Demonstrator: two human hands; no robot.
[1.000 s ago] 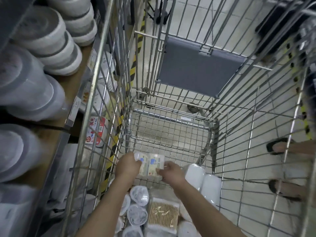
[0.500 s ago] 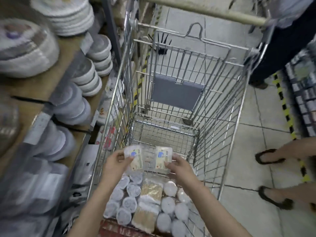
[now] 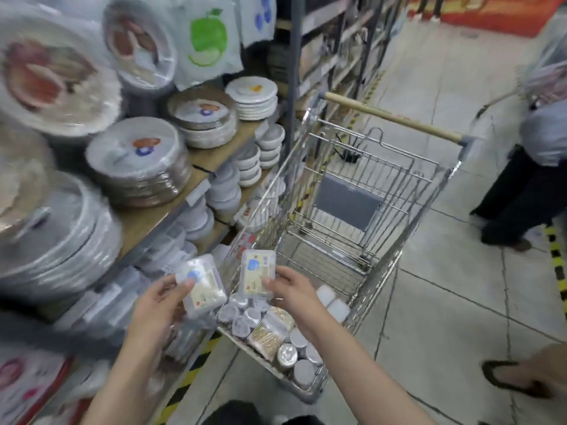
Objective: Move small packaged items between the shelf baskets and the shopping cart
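Observation:
My left hand [image 3: 159,305] grips a small clear plastic box with a cream label [image 3: 204,286], lifted left of the wire shopping cart [image 3: 408,216] and near the shelf edge. My right hand [image 3: 294,289] holds a second matching box [image 3: 257,273] above the cart's near end. In the cart's near end lie several small round tubs [image 3: 245,317] and flat packs of cotton swabs [image 3: 267,335]. The far part of the cart basket holds nothing. No shelf basket is plainly visible.
Shelves [image 3: 153,219] on the left carry wrapped stacks of foil pans and paper plates [image 3: 135,157]. A person [image 3: 534,167] stands by the cart handle [image 3: 392,118] at the right. A sandalled foot [image 3: 515,378] is on the tiled floor at lower right.
Both hands rose out of the cart with the two boxes, which moved apart; the left one swung toward the shelf. The camera lifted and turned left, showing more shelf.

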